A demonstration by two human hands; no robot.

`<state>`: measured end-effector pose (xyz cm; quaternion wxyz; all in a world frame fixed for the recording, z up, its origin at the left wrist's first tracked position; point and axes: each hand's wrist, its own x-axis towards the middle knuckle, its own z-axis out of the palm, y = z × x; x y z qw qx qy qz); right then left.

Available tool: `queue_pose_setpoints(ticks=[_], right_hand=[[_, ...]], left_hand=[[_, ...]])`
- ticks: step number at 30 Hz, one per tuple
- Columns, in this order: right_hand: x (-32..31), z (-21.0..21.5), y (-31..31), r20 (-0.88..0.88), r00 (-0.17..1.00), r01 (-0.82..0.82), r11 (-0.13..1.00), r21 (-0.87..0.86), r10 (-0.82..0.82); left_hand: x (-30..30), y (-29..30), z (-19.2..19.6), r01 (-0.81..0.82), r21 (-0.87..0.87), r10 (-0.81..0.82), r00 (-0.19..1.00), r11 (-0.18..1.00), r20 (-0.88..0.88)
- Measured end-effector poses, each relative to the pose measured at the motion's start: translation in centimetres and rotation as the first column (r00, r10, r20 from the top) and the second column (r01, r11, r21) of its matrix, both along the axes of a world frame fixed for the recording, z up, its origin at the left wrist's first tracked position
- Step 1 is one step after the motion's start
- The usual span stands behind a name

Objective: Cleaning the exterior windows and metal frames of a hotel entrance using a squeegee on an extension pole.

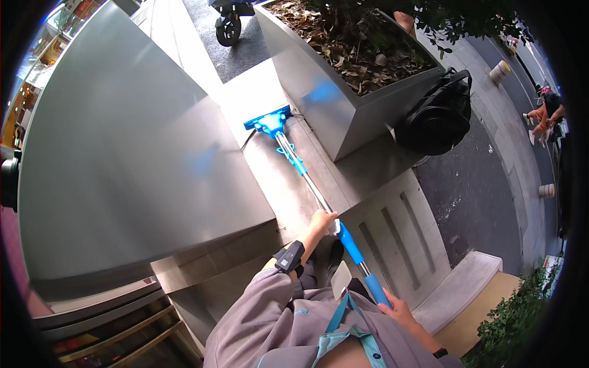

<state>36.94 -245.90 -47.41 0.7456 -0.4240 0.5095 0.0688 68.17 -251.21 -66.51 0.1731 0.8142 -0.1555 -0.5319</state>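
A sponge mop with a blue head (270,122) and a metal pole slants across the middle of the view. Its head rests on pale stone paving (276,178), in the gap between two large metal-clad blocks. My left hand (320,222) is closed round the pole just above the blue sleeve, and something small and white shows beside its fingers. Lower down, my right hand (400,311) grips the blue foam handle (375,288) at the pole's end. The underside of the mop head is hidden.
To the left stands a big grey metal block (135,159). At the right, a metal planter (313,104) holds dry leaves, with a black backpack (435,116) against it. Slotted stone slabs (392,239) lie near my right arm. A scooter wheel (228,32) and a distant person (543,115) also show.
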Motion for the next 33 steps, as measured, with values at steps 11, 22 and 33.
queue_pose_setpoints(ticks=[11,22,33], right_hand=[[-0.7,3.4,1.8,-0.123,0.989,-0.104,0.981,-0.164,0.084],[6.2,0.2,-1.2,-0.182,0.971,-0.192,0.961,-0.197,0.157],[25.1,-6.1,-11.5,-0.020,1.000,-0.017,0.993,-0.121,0.014]], left_hand=[[0.1,1.3,3.4,-0.083,-0.009,0.075,0.944,0.997,-0.321],[8.9,-4.1,4.2,-0.034,-0.070,0.017,0.971,0.997,-0.237],[18.0,-7.8,-5.5,-0.330,-0.308,0.347,0.938,0.892,0.001]])
